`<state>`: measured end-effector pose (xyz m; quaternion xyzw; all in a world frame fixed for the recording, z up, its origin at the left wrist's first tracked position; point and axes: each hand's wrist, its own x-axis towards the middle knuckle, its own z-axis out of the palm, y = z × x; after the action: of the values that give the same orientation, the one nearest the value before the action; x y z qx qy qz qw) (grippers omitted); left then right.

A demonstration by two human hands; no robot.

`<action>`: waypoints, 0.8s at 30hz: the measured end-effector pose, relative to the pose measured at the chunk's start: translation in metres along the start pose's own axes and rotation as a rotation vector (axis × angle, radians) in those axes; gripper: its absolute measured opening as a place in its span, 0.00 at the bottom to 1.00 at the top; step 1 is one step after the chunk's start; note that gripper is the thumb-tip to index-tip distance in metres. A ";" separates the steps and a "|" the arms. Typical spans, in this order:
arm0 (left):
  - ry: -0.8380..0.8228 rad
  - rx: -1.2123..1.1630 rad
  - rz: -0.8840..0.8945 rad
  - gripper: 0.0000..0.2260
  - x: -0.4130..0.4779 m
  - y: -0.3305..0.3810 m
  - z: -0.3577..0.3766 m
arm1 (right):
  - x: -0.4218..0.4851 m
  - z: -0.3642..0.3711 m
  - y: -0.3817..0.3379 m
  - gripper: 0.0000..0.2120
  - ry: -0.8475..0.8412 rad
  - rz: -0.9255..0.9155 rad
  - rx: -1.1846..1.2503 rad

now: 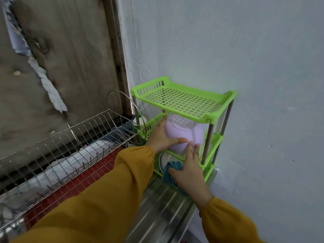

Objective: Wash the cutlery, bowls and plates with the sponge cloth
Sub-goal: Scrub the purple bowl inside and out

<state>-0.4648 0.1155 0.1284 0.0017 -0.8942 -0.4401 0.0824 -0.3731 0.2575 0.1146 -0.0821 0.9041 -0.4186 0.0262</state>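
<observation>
The lilac bowl (182, 132) is upside down on the middle shelf of the green plastic rack (184, 100), and a white plate (164, 161) stands just below the hands. From this the washing seems well along, though anything left to wash is out of view. The left hand (162, 135) cups the bowl's left side. The right hand (188, 171) lays straight fingers on its near side and pins the blue sponge cloth (169, 168) under thumb and palm.

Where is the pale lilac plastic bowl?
Head view, centre: the lilac bowl lies upturned on the green plastic rack's middle shelf, between the left hand and the right hand, which holds a blue cloth.
</observation>
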 end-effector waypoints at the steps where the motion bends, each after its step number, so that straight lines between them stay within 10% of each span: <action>1: -0.001 0.001 0.007 0.56 0.001 -0.002 0.001 | 0.000 0.000 0.001 0.49 0.002 -0.001 0.000; 13: 0.240 0.085 0.075 0.34 -0.085 -0.008 0.003 | -0.036 0.013 0.022 0.42 0.089 -0.284 0.054; 24: 0.436 0.383 -0.206 0.33 -0.311 -0.019 -0.010 | -0.130 0.053 0.027 0.35 0.002 -0.533 0.196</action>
<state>-0.1575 0.1193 0.0741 0.2021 -0.9172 -0.2590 0.2256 -0.2422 0.2571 0.0568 -0.3134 0.8060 -0.4961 -0.0779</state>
